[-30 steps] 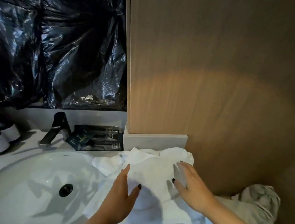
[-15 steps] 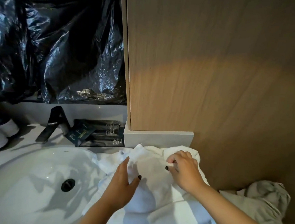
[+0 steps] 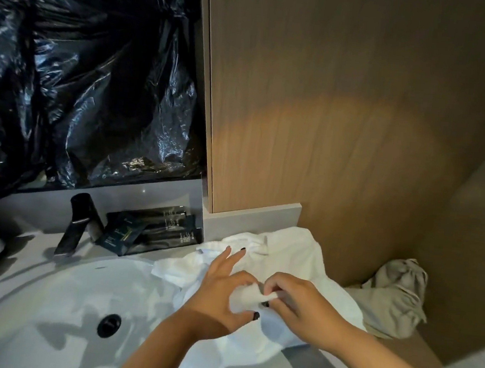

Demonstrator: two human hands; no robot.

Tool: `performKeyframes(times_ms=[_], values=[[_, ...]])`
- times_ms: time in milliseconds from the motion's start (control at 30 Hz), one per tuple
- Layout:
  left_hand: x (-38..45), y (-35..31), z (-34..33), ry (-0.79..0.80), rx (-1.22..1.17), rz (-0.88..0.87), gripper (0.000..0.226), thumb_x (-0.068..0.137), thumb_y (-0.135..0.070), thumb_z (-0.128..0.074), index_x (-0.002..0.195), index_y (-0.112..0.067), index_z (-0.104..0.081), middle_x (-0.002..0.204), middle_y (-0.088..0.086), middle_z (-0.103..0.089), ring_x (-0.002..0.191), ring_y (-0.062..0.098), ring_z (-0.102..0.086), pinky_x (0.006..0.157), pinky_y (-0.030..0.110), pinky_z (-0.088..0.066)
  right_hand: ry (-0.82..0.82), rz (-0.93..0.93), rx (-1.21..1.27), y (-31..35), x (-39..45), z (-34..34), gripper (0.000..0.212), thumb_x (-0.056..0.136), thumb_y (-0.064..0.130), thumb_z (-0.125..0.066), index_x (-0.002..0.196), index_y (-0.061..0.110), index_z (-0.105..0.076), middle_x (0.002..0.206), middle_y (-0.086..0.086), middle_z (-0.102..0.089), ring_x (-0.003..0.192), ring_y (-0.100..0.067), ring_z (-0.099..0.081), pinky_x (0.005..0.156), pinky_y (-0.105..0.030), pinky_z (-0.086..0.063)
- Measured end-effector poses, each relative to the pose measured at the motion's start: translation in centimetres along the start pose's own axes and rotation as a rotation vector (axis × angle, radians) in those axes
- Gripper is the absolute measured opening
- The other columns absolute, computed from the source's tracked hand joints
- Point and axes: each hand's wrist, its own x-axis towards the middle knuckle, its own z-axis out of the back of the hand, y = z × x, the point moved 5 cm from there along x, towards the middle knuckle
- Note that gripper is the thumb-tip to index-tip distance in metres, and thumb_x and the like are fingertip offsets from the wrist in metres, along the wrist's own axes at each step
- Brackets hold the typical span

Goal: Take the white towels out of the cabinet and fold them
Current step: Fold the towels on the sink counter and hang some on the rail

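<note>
A: What are your hands doing?

B: Your right hand (image 3: 298, 303) has its fingers curled, pinching a small fold of the white towel (image 3: 290, 260). Your left hand (image 3: 221, 292) lies flatter on the cloth, two fingers stretched forward, thumb tucked against that same fold (dark nails on both).

A: And where does the towel lie?

B: Crumpled on the counter's right end, one edge spilling over the rim of the white sink (image 3: 51, 308). A second, greyish towel (image 3: 395, 294) sits bunched further right, against the wood-grain panel (image 3: 342, 119).

A: Anything crowding you?

B: The black faucet (image 3: 77, 223) and dark sachets (image 3: 150, 231) stand behind the basin, apart from the towel. Glossy, wrinkled black plastic (image 3: 85, 69) covers the wall above.
</note>
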Motion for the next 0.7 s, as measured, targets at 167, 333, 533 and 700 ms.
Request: performKeyframes(times_ms=[167, 333, 533, 700], values=[[-3.8, -0.8, 1.8, -0.076, -0.083, -0.139, 0.023, 0.079, -0.039, -0.076, 0.088, -0.026, -0.059, 0.151, -0.022, -0.032, 0.146, 0.0, -0.014, 0.117, 0.028, -0.023, -0.061, -0.044, 0.019, 3.5, -3.0, -2.0, 0.012, 0.096, 0.023, -0.059, 0.098, 0.034, -0.057, 0.098, 0.024, -0.061, 0.098, -0.005, -0.06, 0.09, -0.02, -0.051], [-7.4, -2.7, 3.7, -0.23, 0.063, -0.266, 0.015, 0.081, -0.033, -0.074, 0.079, -0.023, -0.065, 0.1, -0.014, -0.07, 0.098, 0.007, -0.06, 0.098, 0.029, -0.043, -0.106, -0.108, -0.084, 5.4, -5.3, -3.2, 0.018, 0.092, 0.045, -0.059, 0.109, 0.038, -0.055, 0.104, 0.024, -0.062, 0.096, -0.005, -0.059, 0.083, -0.02, -0.052], [-11.7, -2.1, 7.0, -0.502, 0.012, -0.103, 0.026, 0.082, -0.042, -0.065, 0.064, -0.036, -0.047, 0.06, -0.016, -0.055, 0.059, 0.008, -0.051, 0.054, 0.02, -0.039, -0.118, -0.269, -0.28, 2.7, -8.3, -2.4, 0.012, 0.088, 0.044, -0.066, 0.088, 0.034, -0.06, 0.085, 0.016, -0.062, 0.076, -0.007, -0.059, 0.066, -0.023, -0.048], [-14.5, -1.1, 8.9, -0.594, 0.113, 0.03, 0.04, 0.08, -0.039, -0.079, 0.06, -0.034, -0.044, 0.048, -0.012, -0.047, 0.051, 0.009, -0.048, 0.046, 0.026, -0.033, -0.351, -0.348, -0.308, 2.2, -10.5, 2.2, 0.029, 0.085, 0.022, -0.073, 0.069, 0.038, -0.054, 0.07, 0.011, -0.062, 0.068, -0.014, -0.061, 0.06, -0.035, -0.045]])
